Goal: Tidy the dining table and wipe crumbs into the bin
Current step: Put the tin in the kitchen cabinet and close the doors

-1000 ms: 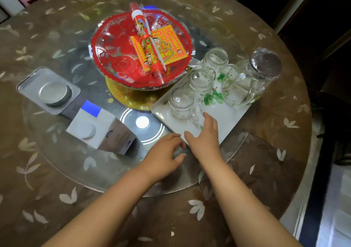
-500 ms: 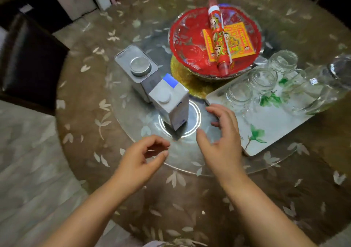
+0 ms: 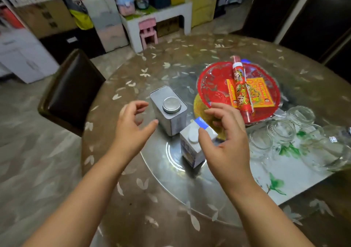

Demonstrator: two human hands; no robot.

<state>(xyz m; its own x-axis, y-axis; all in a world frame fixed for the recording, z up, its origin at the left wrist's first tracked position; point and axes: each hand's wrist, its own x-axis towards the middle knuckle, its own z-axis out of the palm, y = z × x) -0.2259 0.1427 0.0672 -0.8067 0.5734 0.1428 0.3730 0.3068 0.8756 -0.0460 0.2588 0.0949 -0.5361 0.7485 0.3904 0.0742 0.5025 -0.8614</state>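
1. Directly below the head camera, two bare forearms reach forward over a round dining table (image 3: 171, 218) covered in a brown cloth with pale leaf shapes.
2. The left hand (image 3: 131, 129) hovers above the table with its fingers loosely curled and the thumb stretched toward a metal tin; it holds nothing and touches nothing.
3. The right hand (image 3: 226, 144) hovers over a small white carton, fingers spread and gently bent, thumb near the carton's cap; whether it touches the carton cannot be told, and nothing is gripped.
4. The metal tin (image 3: 169, 110), square with a round silver lid, stands upright on a glass turntable (image 3: 171, 180) at the table's centre.
5. The white carton (image 3: 191, 148), with a blue strip along its top edge, stands just beside the tin, nearer the person.
6. Behind the right hand sits a red dish (image 3: 214, 87) holding a red tube (image 3: 241, 89) laid across a yellow and red packet (image 3: 260, 94).
7. To the right lies a white tray (image 3: 284, 182) printed with green leaves, carrying several clear glass cups (image 3: 281, 132) and a clear glass jug (image 3: 330, 151).
8. Dark chairs (image 3: 72, 93) stand around the table, one at left and others at the far right.
9. Stacked boxes and a small pink chair (image 3: 148, 32) fill the background, somewhat blurred.
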